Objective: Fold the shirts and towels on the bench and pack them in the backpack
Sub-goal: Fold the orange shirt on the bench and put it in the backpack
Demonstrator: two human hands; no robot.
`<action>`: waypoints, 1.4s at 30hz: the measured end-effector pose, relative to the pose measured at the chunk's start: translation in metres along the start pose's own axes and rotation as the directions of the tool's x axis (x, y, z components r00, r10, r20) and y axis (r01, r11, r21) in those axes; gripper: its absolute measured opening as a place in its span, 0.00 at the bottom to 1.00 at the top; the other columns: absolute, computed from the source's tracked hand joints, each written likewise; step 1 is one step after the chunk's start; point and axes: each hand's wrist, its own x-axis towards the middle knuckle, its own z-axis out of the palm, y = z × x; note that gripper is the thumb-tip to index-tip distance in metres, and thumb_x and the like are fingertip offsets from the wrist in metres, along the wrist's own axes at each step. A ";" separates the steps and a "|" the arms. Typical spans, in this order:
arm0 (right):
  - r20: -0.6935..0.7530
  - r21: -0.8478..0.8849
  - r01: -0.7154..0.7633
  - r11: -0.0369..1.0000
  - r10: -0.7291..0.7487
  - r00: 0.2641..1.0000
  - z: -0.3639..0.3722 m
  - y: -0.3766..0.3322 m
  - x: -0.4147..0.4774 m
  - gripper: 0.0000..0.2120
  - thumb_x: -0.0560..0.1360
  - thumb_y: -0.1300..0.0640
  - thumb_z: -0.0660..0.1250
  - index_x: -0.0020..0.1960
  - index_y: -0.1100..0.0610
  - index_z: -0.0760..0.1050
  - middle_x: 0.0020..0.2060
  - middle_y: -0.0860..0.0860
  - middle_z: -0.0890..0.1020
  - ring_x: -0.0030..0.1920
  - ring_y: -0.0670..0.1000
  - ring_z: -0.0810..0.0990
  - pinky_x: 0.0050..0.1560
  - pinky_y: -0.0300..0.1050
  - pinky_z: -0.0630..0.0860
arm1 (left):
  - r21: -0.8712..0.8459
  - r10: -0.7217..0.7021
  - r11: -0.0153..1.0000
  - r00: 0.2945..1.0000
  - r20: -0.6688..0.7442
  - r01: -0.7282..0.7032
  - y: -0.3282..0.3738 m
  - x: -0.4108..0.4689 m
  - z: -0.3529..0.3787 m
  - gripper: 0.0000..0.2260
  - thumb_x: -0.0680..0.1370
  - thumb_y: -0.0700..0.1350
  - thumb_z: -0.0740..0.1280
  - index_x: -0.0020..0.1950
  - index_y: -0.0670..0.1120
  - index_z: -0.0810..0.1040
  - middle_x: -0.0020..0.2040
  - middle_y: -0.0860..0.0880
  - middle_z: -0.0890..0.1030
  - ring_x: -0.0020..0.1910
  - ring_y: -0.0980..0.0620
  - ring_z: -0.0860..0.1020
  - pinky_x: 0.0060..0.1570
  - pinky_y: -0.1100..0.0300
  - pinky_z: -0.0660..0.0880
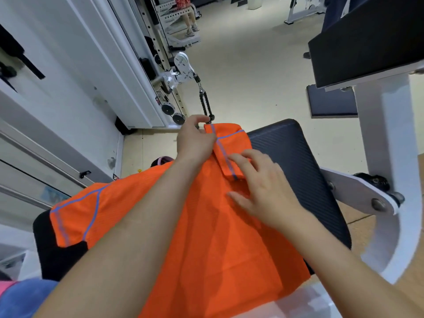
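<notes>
An orange shirt (206, 237) with thin blue piping lies spread over the black padded bench (296, 161). One sleeve is folded inward near the far edge; the other sleeve (75, 216) lies flat at the left. My left hand (195, 141) pinches the far edge of the folded sleeve with curled fingers. My right hand (261, 187) rests on the shirt with spread fingers, its fingertips on the folded sleeve. A blue and pink bundle of cloth (20, 297) lies at the bottom left. No backpack is clearly in view.
A white cable machine (181, 72) with a hanging black handle stands just beyond the bench. A white machine frame (387, 157) with a black pad rises at the right. A person's legs (190, 21) show far back. A small pink object (163, 160) peeks past the bench.
</notes>
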 end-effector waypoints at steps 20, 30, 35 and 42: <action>-0.197 -0.096 -0.029 0.995 0.010 0.980 0.047 0.012 -0.032 0.22 0.77 0.55 0.59 0.70 0.57 0.73 0.72 0.52 0.70 0.74 0.50 0.66 0.60 0.52 0.65 | 0.587 -0.019 0.794 0.959 0.282 -0.157 0.021 0.041 0.031 0.19 0.73 0.56 0.70 0.43 0.40 0.83 0.39 0.44 0.80 0.39 0.48 0.78 0.45 0.53 0.77; -0.180 -0.050 -0.054 0.997 0.045 0.983 0.045 0.014 -0.032 0.23 0.76 0.53 0.60 0.70 0.53 0.73 0.72 0.52 0.70 0.73 0.51 0.66 0.59 0.51 0.64 | 0.489 0.191 0.847 0.978 0.082 -0.207 0.000 0.058 0.042 0.09 0.78 0.49 0.66 0.52 0.46 0.83 0.50 0.47 0.83 0.52 0.49 0.79 0.48 0.62 0.70; -0.189 0.074 -0.092 0.993 0.104 0.976 0.042 0.015 -0.032 0.24 0.74 0.53 0.61 0.70 0.56 0.72 0.73 0.52 0.69 0.73 0.50 0.66 0.60 0.51 0.65 | 0.492 0.591 0.628 0.780 0.204 -0.604 -0.009 0.005 0.022 0.08 0.77 0.46 0.66 0.52 0.48 0.82 0.47 0.47 0.80 0.47 0.50 0.77 0.50 0.56 0.72; -0.221 0.069 -0.094 0.993 0.107 0.969 0.043 0.013 -0.029 0.22 0.76 0.57 0.59 0.68 0.60 0.73 0.71 0.53 0.72 0.72 0.51 0.69 0.60 0.51 0.66 | 0.804 0.485 0.209 0.773 0.409 -0.556 -0.075 -0.071 0.013 0.30 0.78 0.61 0.51 0.77 0.48 0.63 0.77 0.45 0.62 0.76 0.46 0.60 0.71 0.39 0.57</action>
